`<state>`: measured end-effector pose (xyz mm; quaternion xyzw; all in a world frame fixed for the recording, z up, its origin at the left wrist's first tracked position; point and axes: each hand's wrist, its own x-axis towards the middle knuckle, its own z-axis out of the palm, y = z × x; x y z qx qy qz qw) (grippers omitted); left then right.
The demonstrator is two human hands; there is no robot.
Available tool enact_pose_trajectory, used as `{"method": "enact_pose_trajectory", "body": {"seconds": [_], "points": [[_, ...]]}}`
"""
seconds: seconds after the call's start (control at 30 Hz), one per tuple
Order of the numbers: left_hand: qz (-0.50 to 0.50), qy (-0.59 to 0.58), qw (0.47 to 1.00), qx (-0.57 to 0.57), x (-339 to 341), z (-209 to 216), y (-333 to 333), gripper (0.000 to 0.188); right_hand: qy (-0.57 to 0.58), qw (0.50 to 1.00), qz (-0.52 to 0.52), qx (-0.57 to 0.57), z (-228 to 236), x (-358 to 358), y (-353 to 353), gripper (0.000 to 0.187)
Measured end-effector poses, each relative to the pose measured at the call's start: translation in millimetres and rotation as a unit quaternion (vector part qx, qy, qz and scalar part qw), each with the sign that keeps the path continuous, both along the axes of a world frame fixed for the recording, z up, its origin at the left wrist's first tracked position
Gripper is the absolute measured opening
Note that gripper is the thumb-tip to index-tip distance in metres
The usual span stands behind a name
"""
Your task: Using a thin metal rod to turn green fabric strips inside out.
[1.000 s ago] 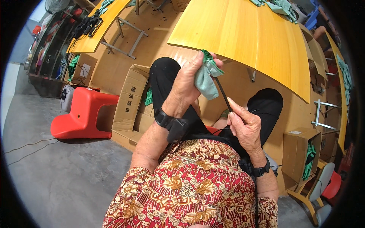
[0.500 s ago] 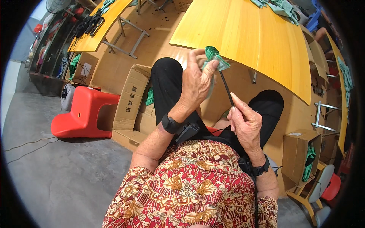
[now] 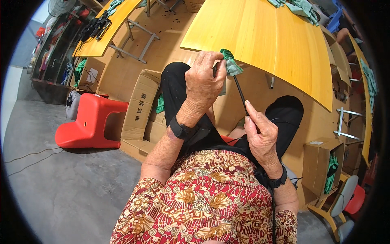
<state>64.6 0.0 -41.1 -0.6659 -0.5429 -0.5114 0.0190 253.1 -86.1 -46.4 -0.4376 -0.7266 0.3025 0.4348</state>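
My right hand (image 3: 262,137) is closed round the lower end of a thin black rod (image 3: 240,92), which slants up and away to the left. On the rod's upper end sits a bunched piece of green fabric (image 3: 232,66), dark and velvety at the tip and paler below. My left hand (image 3: 204,79) is closed on the left side of that fabric, its fingertips pinched together. Part of the fabric hangs behind my left fingers and is hidden there. Both hands are above my lap, just short of the yellow table's edge.
A yellow wooden table (image 3: 264,44) is ahead, with pale green cloths (image 3: 302,11) at its far side. An open cardboard box (image 3: 136,112) holding green fabric stands by my left leg, beside a red plastic stool (image 3: 86,124). Another cardboard box (image 3: 315,168) is at right.
My left hand has turned so its back faces up, and has shifted slightly left along the fabric. More of the fabric's pale part shows. My right hand has barely moved.
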Motion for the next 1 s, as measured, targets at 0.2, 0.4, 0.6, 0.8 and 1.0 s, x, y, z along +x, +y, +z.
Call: {"method": "enact_pose_trajectory", "body": {"seconds": [0.2, 0.4, 0.6, 0.8, 1.0], "points": [[0.019, 0.111, 0.993, 0.025, -5, -11, 9, 0.013, -0.02, 1.0, 0.011, -0.003, 2, 1, 4, 0.04], [-0.047, 0.059, 0.997, -0.015, -8, -17, 9, 0.011, -0.034, 0.999, 0.015, 0.012, -1, 4, 11, 0.039], [-0.098, 0.026, 0.994, -0.04, -11, -15, -2, 0.012, 0.086, 0.98, 0.04, -0.177, 0, 11, 15, 0.034], [-0.11, -0.005, 0.993, -0.037, -7, -19, -9, 0.013, 0.001, 0.998, 0.042, -0.044, -7, 5, 19, 0.034], [-0.097, -0.196, 0.973, -0.077, -11, -15, -26, 0.019, 0.242, 0.926, 0.082, -0.278, -11, 2, 15, 0.038]]}}
